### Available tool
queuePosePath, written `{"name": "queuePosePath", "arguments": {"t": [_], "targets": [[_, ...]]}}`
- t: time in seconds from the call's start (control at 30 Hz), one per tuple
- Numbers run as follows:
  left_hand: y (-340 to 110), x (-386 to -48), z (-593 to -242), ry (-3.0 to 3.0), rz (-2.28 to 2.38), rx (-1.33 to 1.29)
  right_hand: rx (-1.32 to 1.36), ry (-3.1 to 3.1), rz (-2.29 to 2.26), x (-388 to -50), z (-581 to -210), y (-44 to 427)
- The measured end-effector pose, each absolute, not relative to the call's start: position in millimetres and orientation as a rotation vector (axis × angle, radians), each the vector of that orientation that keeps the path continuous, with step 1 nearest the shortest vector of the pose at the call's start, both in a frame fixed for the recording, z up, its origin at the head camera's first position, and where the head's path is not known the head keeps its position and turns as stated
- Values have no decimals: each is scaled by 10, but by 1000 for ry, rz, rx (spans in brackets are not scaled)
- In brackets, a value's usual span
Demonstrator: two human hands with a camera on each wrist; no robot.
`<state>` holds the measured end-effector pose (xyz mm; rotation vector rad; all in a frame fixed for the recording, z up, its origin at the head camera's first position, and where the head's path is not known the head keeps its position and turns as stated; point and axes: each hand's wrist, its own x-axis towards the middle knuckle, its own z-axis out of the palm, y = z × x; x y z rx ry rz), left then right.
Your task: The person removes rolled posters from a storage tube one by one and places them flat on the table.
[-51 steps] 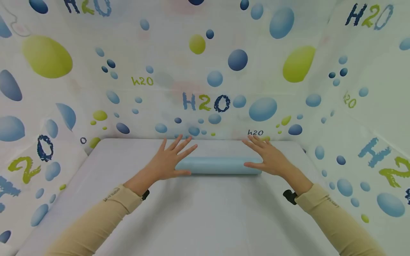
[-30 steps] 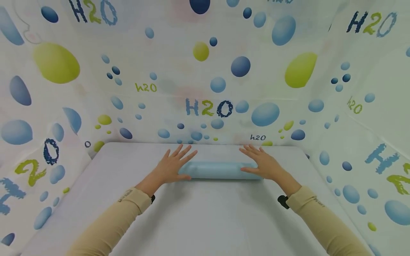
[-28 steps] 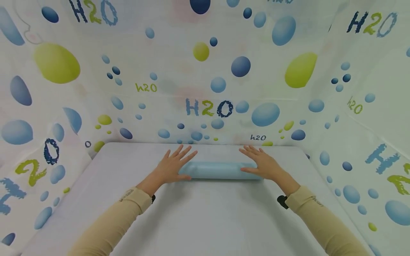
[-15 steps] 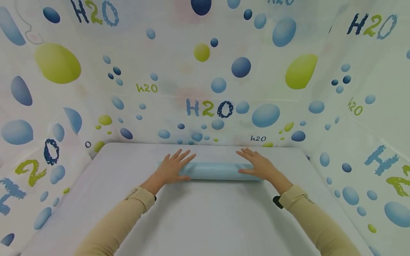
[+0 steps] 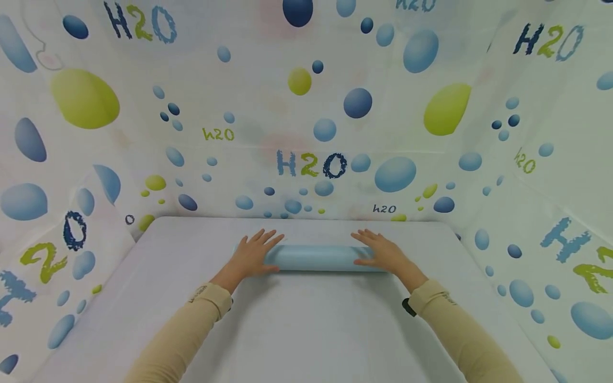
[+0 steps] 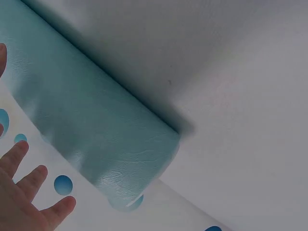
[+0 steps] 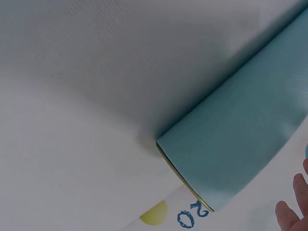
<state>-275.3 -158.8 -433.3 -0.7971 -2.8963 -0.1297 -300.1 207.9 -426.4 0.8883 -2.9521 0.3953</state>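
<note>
A light blue roll (image 5: 318,258) lies sideways across the far part of the white table. My left hand (image 5: 250,256) is spread at its left end, and my right hand (image 5: 383,253) is spread at its right end; both have fingers apart and grip nothing. In the left wrist view the roll (image 6: 101,110) shows a wrinkled end, with the left hand (image 6: 26,197) beside it. The right wrist view has the roll (image 7: 236,130) with a yellowish edge at its end, and fingertips of the right hand (image 7: 296,207). Whether either hand touches the roll, I cannot tell.
The white table (image 5: 306,330) extends toward me in front of the roll. Behind and at both sides hangs a white sheet (image 5: 268,96) printed with blue and green drops and H2O lettering.
Both hands have moved lower and closer to the roll, and the right hand has shifted left. The roll has not visibly moved on the table; the head view has tilted slightly.
</note>
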Motion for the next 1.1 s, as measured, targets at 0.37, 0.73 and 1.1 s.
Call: {"name": "queuePosePath", "arguments": {"t": [0.37, 0.73, 1.1], "targets": [[-1614, -2755, -4382, -2910, -183, -776, 911, -2950, 407, -3037, -4396, 2033], [-1612, -2745, -4421, -3004, -195, -728, 873, -3013, 407, -3048, -4514, 2018], [-1572, -2756, -4453, -3065, -152, -664, 847, -2951, 345, -3053, -4601, 2033]]}}
